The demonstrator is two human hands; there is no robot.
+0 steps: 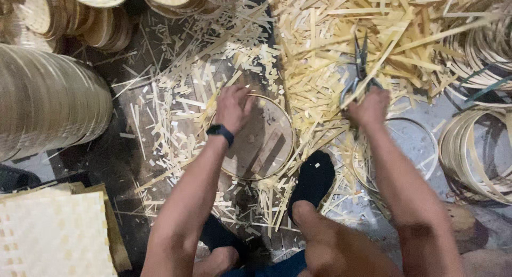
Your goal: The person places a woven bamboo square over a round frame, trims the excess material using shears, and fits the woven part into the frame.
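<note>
Black-socked foot (314, 178) beside hoop (256, 138); bamboo scraps (320, 47) surround scissors (358, 69).

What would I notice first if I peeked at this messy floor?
Pale bamboo strips lie scattered across the dark floor, thickest at the top middle. In the centre, the left hand presses on a round bamboo hoop, while the right hand grips scissors over the strips. Stacks of round woven trays fill the left side.

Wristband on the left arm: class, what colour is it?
Black. The wristband sits just below the left hand, clearest in the head view.
</note>
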